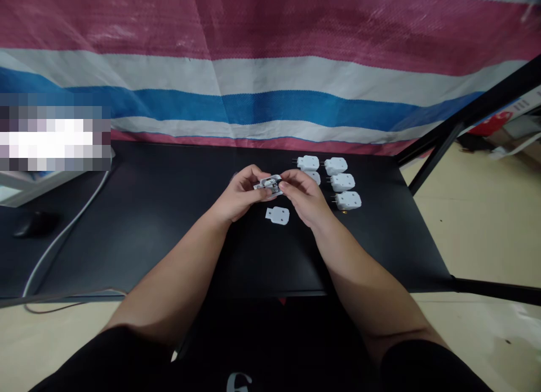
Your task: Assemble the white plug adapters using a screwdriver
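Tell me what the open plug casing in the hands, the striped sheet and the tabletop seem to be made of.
Open plug casing: probably hard plastic, smooth and matte, judging by its even white and thin, moulded-looking walls.
Striped sheet: likely woven plastic, faintly glossy; fine weave, creases and pale glints show.
Tabletop: laminate or coated metal, unclear which; satin black, even, no visible grain.

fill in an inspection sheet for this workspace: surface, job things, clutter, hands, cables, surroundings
surface: black table
job things: open plug in the hands; loose white cover just in front; five white plugs beyond and to the right, one partly hidden by the right hand
clutter: black mouse at far left
hands: left hand and right hand both grip the open plug
cables: pale cable along the table's left end
surroundings: striped sheet behind; pale floor at right
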### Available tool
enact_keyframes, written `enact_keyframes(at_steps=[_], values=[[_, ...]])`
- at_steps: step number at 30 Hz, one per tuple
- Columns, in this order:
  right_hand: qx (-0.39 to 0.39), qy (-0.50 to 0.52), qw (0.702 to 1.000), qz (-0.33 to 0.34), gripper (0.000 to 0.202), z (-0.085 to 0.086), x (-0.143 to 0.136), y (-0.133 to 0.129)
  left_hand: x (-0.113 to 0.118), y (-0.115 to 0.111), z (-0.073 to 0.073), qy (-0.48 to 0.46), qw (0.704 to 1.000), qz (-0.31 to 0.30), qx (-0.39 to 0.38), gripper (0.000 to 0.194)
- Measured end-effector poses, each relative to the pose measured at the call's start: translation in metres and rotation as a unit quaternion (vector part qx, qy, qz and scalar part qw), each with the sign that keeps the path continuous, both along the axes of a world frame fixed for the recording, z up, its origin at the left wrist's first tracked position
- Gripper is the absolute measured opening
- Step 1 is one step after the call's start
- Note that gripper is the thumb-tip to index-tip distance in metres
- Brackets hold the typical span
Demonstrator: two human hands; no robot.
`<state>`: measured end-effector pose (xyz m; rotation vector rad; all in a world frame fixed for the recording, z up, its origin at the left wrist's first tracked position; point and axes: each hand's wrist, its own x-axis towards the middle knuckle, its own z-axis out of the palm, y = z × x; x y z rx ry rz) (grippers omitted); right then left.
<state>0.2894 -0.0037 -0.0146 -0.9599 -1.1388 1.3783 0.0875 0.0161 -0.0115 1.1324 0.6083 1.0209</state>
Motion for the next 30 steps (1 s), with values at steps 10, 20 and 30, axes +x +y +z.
enact_keyframes(at_steps=[10,20,30], values=[[0.040,-0.109,0.993,0.003,0.045,0.004,0.000,-0.006,-0.001,0.002,0.000,0.135,0.971,0.119,0.159,0.051],[0.167,-0.514,0.827,0.155,0.023,0.030,0.020,-0.019,-0.012,0.013,-0.009,0.215,0.945,0.164,0.182,0.053],[0.187,-0.385,0.890,0.158,0.032,0.039,0.037,-0.019,-0.014,0.018,-0.017,0.263,0.934,0.128,0.205,0.048]])
